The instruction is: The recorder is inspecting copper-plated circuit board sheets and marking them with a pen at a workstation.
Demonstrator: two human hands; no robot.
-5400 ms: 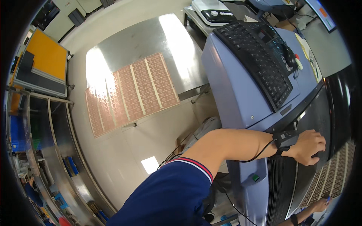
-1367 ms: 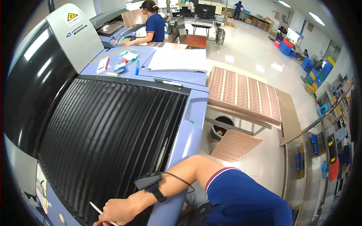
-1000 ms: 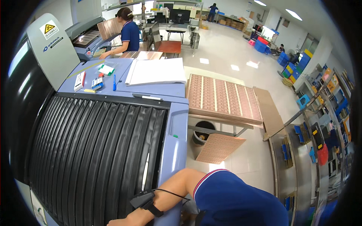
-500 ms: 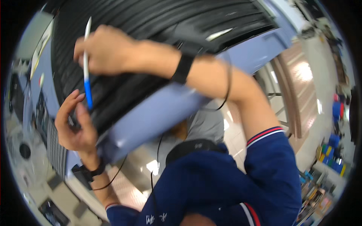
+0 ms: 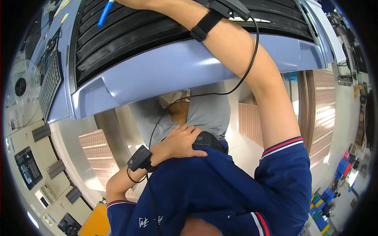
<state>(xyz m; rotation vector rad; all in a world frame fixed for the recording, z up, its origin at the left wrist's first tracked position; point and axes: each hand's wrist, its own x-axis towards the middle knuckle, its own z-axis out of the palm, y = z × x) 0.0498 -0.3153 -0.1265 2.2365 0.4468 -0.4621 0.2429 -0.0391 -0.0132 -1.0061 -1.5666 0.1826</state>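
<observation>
Blue plastic, by its look, forms the end of the pen (image 5: 104,14) that I watch over the left part of the black bellows cover (image 5: 130,44). My right hand (image 5: 136,3), above that same part, has hold of it, judging by how the blue end juts out; the fingers are cut off, so I cannot tell how tightly they close. I expect it to feel light, stiff and somewhat slippery, best pinched mid-barrel. My left hand (image 5: 181,141) rests at the waist, well on the near side of the cover, fingers loosely spread, thumb apart, with nothing visible in its grasp.

Long, soft-looking pleats ridge the cover, and a slender pale stick (image 5: 258,21) lies on its right part. Along its near side curves smooth, glossy violet-blue casing (image 5: 169,65); beyond its left end sits a keyboard (image 5: 51,86) of small raised keys.
</observation>
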